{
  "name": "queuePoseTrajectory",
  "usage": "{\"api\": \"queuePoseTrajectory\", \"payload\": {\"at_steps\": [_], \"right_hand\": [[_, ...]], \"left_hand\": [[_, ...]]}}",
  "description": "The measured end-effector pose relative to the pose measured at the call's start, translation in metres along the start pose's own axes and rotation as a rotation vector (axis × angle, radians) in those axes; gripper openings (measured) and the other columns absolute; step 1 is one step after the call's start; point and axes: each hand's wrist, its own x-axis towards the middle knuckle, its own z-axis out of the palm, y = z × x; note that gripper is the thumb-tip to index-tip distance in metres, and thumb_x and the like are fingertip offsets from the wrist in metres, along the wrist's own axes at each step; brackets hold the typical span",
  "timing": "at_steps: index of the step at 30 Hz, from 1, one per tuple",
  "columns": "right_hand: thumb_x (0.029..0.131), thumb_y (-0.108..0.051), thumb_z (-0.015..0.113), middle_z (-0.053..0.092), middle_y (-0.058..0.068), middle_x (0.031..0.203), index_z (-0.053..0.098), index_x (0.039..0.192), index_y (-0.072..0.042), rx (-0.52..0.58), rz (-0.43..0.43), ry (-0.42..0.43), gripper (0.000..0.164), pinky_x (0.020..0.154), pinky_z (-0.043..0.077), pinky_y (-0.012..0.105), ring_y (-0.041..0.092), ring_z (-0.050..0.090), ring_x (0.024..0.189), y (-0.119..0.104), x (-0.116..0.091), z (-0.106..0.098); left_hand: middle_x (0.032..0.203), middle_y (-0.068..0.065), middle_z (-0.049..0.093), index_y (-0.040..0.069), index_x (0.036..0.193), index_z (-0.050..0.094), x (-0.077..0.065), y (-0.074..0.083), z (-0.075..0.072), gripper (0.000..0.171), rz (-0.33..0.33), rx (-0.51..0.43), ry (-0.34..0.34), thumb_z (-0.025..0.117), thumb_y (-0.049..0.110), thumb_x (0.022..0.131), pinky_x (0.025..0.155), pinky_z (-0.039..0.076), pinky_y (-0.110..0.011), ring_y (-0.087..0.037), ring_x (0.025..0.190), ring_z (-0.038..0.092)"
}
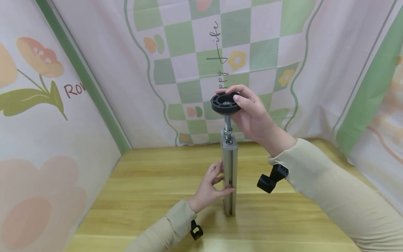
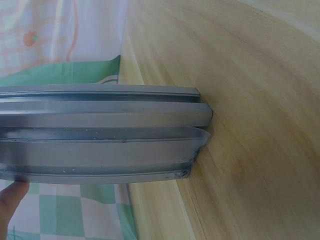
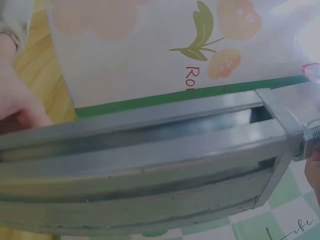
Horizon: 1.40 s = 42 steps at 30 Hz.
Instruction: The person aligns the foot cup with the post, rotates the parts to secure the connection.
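A silver slotted aluminium profile [image 1: 231, 168] stands upright on the wooden table. My left hand [image 1: 205, 191] grips it around the lower half, thumb across the near side. On top sits an end plate [image 1: 233, 146] with a screw in it, and from the plate rises a threaded rod [image 1: 227, 122] with a nut [image 1: 227, 132]. The rod carries a round black levelling foot [image 1: 220, 109], hollow side up. My right hand [image 1: 253, 113] holds this foot by its rim, thumb at the near edge and fingers behind. In the left wrist view, the profile's lower end [image 2: 195, 115] meets the tabletop.
The wooden table [image 1: 151, 182] reaches back to a hanging cloth [image 1: 204, 70] with green and white checks. Another printed cloth [image 1: 37, 133] hangs on the left. Black camera mounts [image 1: 267, 182] sit at both wrists.
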Motion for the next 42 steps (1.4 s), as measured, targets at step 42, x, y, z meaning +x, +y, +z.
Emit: {"api": "queuePoseTrajectory", "payload": {"at_steps": [42], "right_hand": [[0.087,-0.019,0.050,0.049,0.002,0.102,0.052,0.105,-0.008,-0.534,-0.139,0.177,0.022,0.081,0.042,0.021,0.012,0.049,0.090,-0.010,0.005,0.013]], "left_hand": [[0.125,-0.024,0.038,0.047,0.147,0.004,0.001,-0.004,-0.001,0.115,0.050,0.010,0.001,0.072,-0.011,0.075,0.092,0.053,-0.039,-0.022,0.114,0.047]]}}
